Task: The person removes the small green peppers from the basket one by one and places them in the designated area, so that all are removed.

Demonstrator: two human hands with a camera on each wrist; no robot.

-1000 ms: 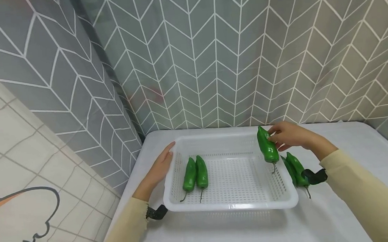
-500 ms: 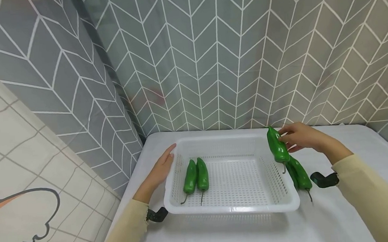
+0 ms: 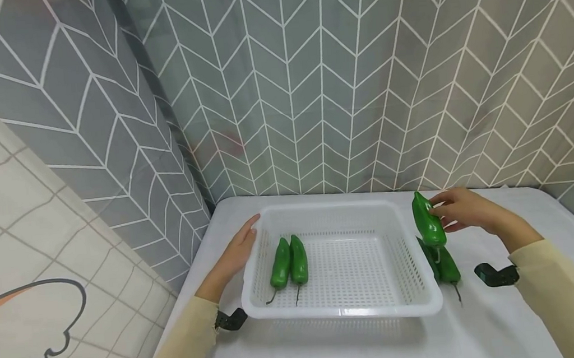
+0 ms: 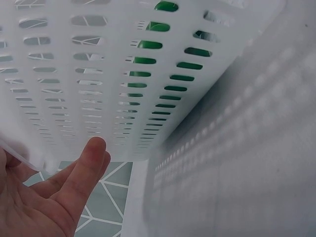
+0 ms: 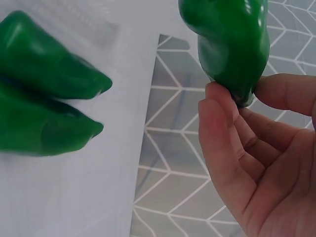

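Note:
My right hand (image 3: 464, 210) pinches a glossy green pepper (image 3: 428, 221) between thumb and fingertips, just outside the basket's right side. In the right wrist view the fingers grip one end of that pepper (image 5: 232, 44). Two more green peppers (image 3: 448, 267) lie side by side on the table below it, partly covered by the held one in the head view. My left hand (image 3: 240, 247) holds the left rim of the white plastic basket (image 3: 343, 312), thumb at the rim and fingers along the outer wall. Inside the basket, at its left, two green peppers (image 3: 298, 262) lie together.
A white cloth covers the table (image 3: 510, 319). Behind it hangs a grey curtain (image 3: 310, 87) with white chevron lines, close to the back edge. White tiled sheeting (image 3: 27, 222) is at the left. Dark wrist straps (image 3: 497, 275) sit near both sleeves.
My right hand has carried the pepper rightward, from over the basket's right side to outside it, above the two table peppers. The left hand stays at the rim.

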